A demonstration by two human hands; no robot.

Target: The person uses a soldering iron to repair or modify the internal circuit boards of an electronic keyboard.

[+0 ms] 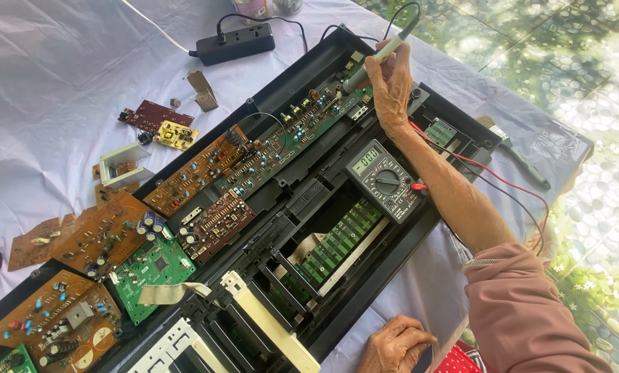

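Note:
My right hand (390, 86) grips a pale green soldering iron (385, 54), its tip down on the long brown circuit board (282, 141) at the far end of an opened black keyboard case (364, 255). A grey multimeter (384, 181) lies on the case just below that hand, with red and black leads (492, 181) running under my forearm. My left hand (396, 345) rests loosely curled on the white cloth (47, 90) at the case's near edge, holding nothing.
Several loose brown and green circuit boards (109, 235) lie at the left, some overhanging the case. A black power strip (235, 43) sits at the top. A brush (520, 160) lies at the right edge of the cloth. White keys (268, 324) stick out near the bottom.

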